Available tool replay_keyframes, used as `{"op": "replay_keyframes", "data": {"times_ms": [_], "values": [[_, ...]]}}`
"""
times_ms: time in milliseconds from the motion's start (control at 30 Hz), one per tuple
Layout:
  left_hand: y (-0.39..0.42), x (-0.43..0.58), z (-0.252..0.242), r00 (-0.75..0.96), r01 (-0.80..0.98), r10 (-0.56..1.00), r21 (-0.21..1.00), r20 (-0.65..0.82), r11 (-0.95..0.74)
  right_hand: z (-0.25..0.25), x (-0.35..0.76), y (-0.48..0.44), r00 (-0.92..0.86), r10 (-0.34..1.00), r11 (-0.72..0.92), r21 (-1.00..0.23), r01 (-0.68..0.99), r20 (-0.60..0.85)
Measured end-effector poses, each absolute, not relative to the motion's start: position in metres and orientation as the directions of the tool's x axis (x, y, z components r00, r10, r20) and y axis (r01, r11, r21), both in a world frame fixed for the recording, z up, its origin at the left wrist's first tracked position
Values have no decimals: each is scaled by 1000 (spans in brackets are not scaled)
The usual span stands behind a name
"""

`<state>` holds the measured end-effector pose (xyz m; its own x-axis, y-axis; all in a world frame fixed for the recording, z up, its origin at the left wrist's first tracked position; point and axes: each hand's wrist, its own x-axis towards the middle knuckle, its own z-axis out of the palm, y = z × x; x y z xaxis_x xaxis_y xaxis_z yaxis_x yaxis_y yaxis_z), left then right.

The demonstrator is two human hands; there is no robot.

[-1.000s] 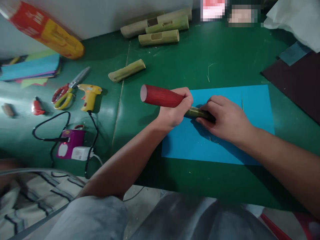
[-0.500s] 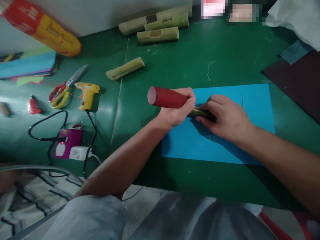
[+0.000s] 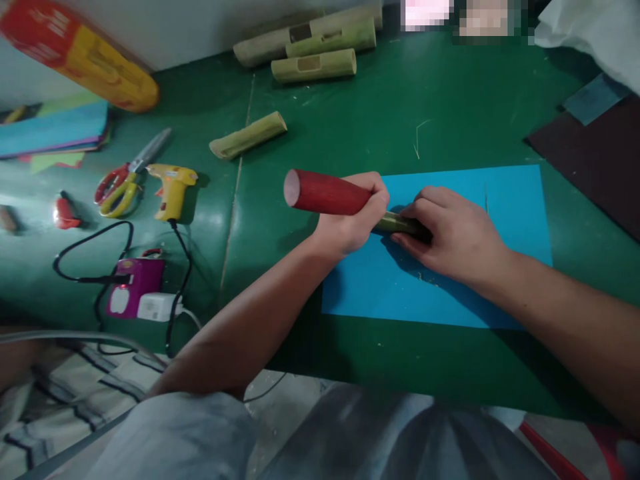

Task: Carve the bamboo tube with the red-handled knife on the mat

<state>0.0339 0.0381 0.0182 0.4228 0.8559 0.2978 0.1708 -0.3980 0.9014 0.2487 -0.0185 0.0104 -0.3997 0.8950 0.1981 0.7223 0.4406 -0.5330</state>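
Note:
My left hand [image 3: 353, 220] is closed round a thick red round handle [image 3: 327, 193], whose pale flat end points left and up toward me. The working end of this tool is hidden behind my fingers. My right hand [image 3: 455, 230] grips a short greenish bamboo tube [image 3: 397, 225] between thumb and fingers. Most of the tube is covered by the two hands, which are close together. Beneath them lies a sheet of blue paper [image 3: 510, 287] with a few small shavings on it.
On the green table [image 3: 310, 347] lie a bamboo piece [image 3: 250, 135], several bamboo tubes at the back, scissors [image 3: 133, 177], a yellow glue gun [image 3: 173, 190] with its cord, a purple power adapter [image 3: 135, 287] and a red cutter [image 3: 65, 212]. Dark paper [image 3: 595, 153] is at right.
The red handle's free end has swung slightly left and up in my left hand. My right hand keeps its hold on the bamboo tube, and the view has shifted a little.

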Motion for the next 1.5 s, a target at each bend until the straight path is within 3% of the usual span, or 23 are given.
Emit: {"op": "replay_keyframes", "data": {"times_ms": [567,733,833,1000,1067,1500], "values": [[37,29,24,467,266,841,864,272,-427,10,250,-18,-425,884,457,-539,707,193],[37,24,19,487,214,828,881,279,-423,13,249,-20,-428,889,444,-537,717,163],[38,25,16,421,169,868,917,264,-362,12,249,-20,-420,889,450,-523,724,183],[47,31,22,177,-90,954,970,241,-228,7,251,-21,-388,891,454,-487,746,235],[50,32,26,138,-99,968,975,210,-198,6,251,-21,-392,889,458,-486,744,237],[46,32,29,178,-52,969,985,173,-167,7,252,-20,-397,888,459,-466,757,231]]}}
